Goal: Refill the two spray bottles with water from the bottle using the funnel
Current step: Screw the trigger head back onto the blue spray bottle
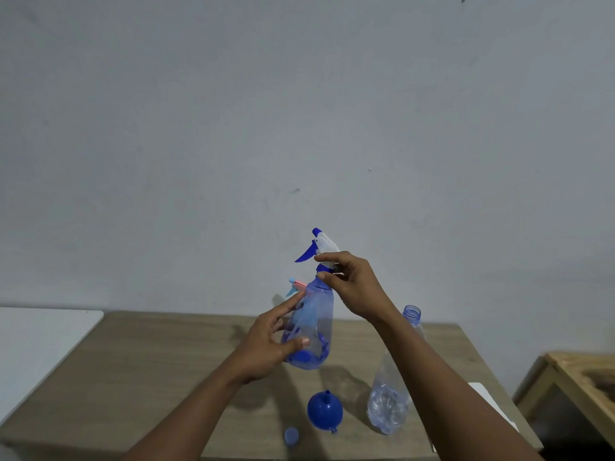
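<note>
I hold a clear blue spray bottle point(312, 327) up above the wooden table point(149, 367). My left hand point(269, 344) grips its body from the left. My right hand point(349, 284) pinches the blue collar under the white and blue trigger head point(321, 246). Behind it, the pink and light-blue nozzle of a second spray bottle point(296, 286) peeks out; its body is mostly hidden. A blue funnel point(324, 410) lies upside down on the table. To its right stands an uncapped clear water bottle point(391, 400) with water at the bottom.
A small blue cap point(291, 435) lies near the table's front edge. A white surface point(40, 341) adjoins the table on the left. A wooden crate point(582, 387) stands lower at the right. The plain wall point(299, 128) rises right behind the table.
</note>
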### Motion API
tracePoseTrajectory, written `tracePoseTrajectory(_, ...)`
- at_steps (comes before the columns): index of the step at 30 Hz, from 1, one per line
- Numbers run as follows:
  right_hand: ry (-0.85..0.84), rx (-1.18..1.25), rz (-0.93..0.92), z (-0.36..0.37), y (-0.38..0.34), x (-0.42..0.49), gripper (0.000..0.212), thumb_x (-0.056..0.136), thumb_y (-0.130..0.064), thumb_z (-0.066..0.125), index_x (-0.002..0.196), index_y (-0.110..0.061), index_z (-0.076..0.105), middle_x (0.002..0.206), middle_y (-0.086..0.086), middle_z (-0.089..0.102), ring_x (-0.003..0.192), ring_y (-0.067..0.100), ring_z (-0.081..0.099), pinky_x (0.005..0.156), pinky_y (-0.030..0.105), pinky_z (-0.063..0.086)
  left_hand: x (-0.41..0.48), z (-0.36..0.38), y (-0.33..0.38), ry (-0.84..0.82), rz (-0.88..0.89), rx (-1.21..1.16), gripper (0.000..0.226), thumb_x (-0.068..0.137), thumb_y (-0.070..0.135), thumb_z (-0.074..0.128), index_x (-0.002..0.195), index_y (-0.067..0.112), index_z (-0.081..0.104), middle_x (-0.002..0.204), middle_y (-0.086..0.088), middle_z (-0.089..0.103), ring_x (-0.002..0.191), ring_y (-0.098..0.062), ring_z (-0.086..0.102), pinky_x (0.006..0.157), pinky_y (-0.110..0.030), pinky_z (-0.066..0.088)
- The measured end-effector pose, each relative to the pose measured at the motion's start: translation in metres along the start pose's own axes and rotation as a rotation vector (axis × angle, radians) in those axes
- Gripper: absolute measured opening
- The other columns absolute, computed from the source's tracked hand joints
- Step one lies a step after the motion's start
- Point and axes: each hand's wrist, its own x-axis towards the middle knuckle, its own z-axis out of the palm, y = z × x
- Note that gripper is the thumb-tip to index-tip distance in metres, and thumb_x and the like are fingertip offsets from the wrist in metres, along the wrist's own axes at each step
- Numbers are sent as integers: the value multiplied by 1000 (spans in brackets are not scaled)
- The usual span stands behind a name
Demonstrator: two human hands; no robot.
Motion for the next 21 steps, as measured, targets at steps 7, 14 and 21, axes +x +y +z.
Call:
tracePoseTrajectory(7, -90, -11, 79, -13, -7, 3, 33, 99, 1, 49, 117, -14, 72, 116, -7, 70, 82, -7, 60, 75, 15, 49, 0, -3, -3, -10, 26, 25, 77, 82, 21, 80, 138, 56, 40, 143, 23, 49, 126, -6, 55, 83, -15, 54)
tracePoseTrajectory(14, -157, 0, 74, -20, -2, 7, 30, 97, -2, 58, 120, -17, 72, 109, -11, 70, 88, 10, 60, 79, 31, 56, 3, -7, -4, -29, 30, 55, 79, 84, 16, 78, 138, 58, 39, 142, 26, 50, 126, -1, 54, 86, -16, 53)
tracePoseTrajectory(21, -231, 43, 91, -26, -8, 9, 30, 98, -2, 57, 117, -20, 72, 115, -4, 69, 99, 21, 66, 87, 38, 60, 5, -14, -1, -56, 36, 82, 80, 84, 11, 77, 137, 59, 40, 144, 23, 51, 127, 2, 53, 90, -14, 51)
